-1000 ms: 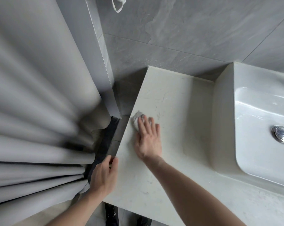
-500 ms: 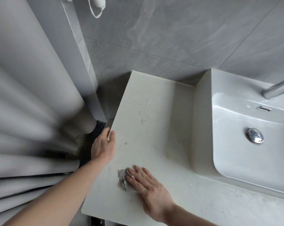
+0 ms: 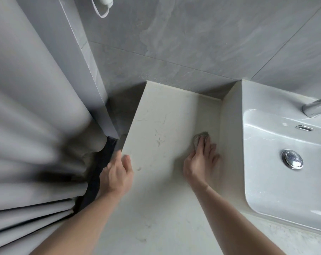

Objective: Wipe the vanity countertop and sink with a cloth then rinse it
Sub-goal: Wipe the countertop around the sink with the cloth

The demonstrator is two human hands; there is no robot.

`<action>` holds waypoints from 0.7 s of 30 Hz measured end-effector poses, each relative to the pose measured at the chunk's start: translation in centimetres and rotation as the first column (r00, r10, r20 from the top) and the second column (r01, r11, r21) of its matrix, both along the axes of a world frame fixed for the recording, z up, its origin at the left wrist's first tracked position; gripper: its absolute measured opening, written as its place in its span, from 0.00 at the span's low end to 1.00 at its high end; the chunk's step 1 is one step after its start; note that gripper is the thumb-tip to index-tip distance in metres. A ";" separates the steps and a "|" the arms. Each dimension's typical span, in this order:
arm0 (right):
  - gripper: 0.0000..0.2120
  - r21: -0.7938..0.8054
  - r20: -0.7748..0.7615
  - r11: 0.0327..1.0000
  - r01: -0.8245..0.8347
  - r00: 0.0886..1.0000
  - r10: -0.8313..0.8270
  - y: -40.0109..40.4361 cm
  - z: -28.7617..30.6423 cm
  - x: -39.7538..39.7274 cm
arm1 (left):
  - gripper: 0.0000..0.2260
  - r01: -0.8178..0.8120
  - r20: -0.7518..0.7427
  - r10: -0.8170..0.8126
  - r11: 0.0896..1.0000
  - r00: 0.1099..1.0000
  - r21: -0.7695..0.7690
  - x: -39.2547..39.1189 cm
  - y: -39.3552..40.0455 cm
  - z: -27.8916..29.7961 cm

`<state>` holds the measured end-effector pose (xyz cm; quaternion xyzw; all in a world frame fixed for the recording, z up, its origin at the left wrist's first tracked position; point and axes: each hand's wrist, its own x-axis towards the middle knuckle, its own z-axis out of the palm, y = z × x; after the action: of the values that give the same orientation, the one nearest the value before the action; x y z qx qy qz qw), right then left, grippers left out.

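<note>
Right hand (image 3: 200, 161) lies flat on the tabletop (image 3: 161, 126), fingers straight and together, pressing a small grey cloth (image 3: 201, 137) down. Only the far bit of the cloth shows past the fingertips; the rest is under the hand. Cloth sits near the tabletop's right side, just beside the raised outer wall of the sink (image 3: 266, 162), roughly midway between back edge and front edge. Cannot tell if the cloth touches the sink wall.

Left hand (image 3: 117, 173) rests on the tabletop's left edge, thumb on top of the surface, the other fingers over the edge and out of sight, holding nothing else. Both forearms bare, coming in from the bottom.

Tabletop is pale stone with faint veins, some dark smudges and hair-like marks near its left-middle, a few specks near the front. Back edge meets the grey tiled wall (image 3: 193, 43); fine speckling on the tile just above that joint.

Sink is white, rectangular, standing above the tabletop on the right. Chrome drain plug (image 3: 292, 159) in the basin, overflow slot (image 3: 304, 127) on the back wall of the basin, chrome faucet spout (image 3: 318, 105) partly in view at the right edge.

Grey curtain (image 3: 36, 116) fills the left side, gathered in folds beside the tabletop's left edge. White loop-shaped object (image 3: 102, 8) hangs at the top, cut off.
</note>
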<state>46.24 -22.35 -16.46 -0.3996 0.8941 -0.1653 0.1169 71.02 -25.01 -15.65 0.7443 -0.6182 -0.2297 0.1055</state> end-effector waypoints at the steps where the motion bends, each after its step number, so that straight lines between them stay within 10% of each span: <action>1: 0.34 0.010 -0.008 0.999 -0.045 0.999 0.045 -0.6 0.0 1.0 | 0.19 0.004 0.009 -0.004 1.000 1.000 -0.004 0.0 0.0 -0.1; 11: 0.34 -0.098 0.096 0.739 -0.667 0.732 0.674 -6.5 1.3 11.8 | 0.15 0.050 0.012 -0.050 0.998 0.999 -0.022 0.2 0.1 0.2; 21: 0.21 -0.349 0.114 0.917 -0.191 0.963 0.244 -6.5 1.5 -0.1 | 0.21 0.031 0.035 -0.031 1.000 0.999 0.004 0.0 0.0 0.3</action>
<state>46.10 -28.81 -14.94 -0.4964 0.7910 -0.3314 0.1342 70.97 -25.05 -15.35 0.7387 -0.6310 -0.2194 0.0896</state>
